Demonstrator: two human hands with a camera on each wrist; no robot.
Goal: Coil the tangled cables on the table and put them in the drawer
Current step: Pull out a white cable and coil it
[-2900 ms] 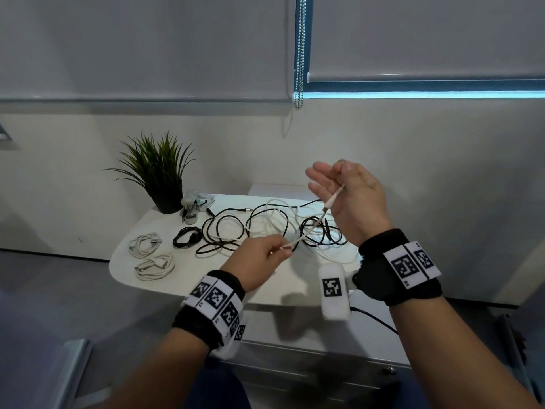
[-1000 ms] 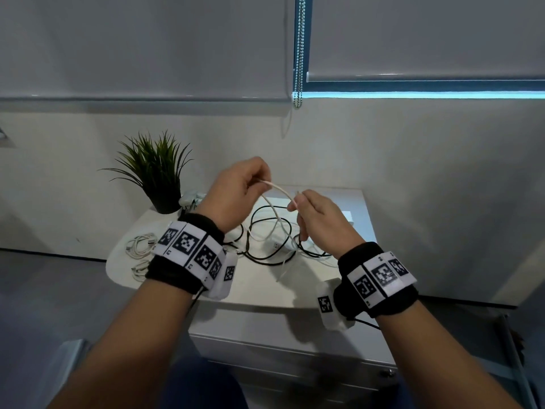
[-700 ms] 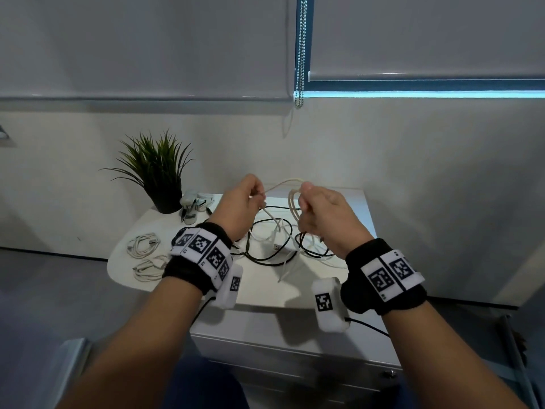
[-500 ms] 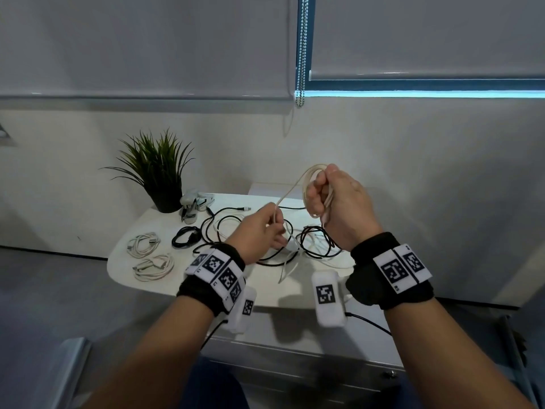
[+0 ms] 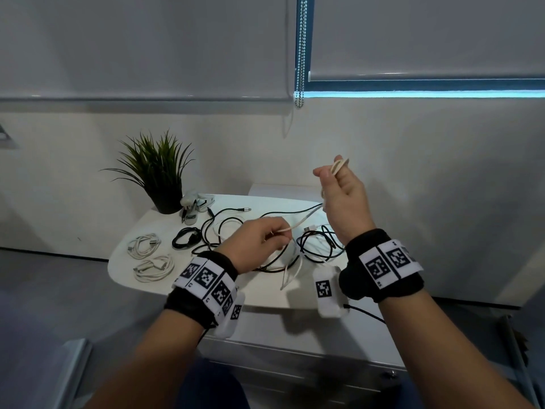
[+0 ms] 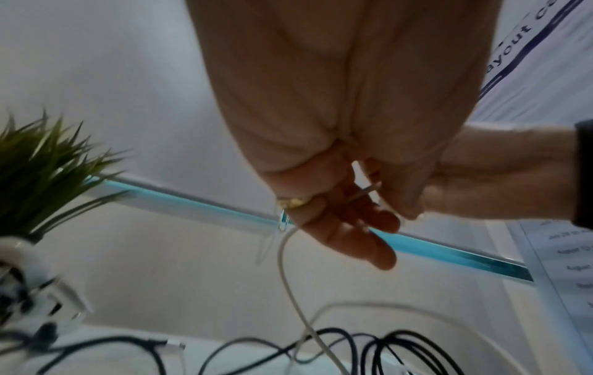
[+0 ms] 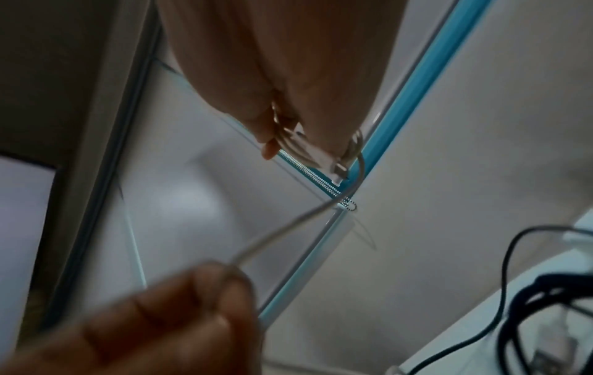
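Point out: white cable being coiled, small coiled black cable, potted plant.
white cable [image 5: 300,224], head view, taut stretch between the hands.
small coiled black cable [image 5: 185,241], head view, on the bundle.
potted plant [image 5: 154,163], head view, on the leaves.

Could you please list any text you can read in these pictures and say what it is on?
"ayout Co", cut off, on the white poster.
"August", on the paper list; other lines too blurred.
Wristband markers: patterns only, no readable words.
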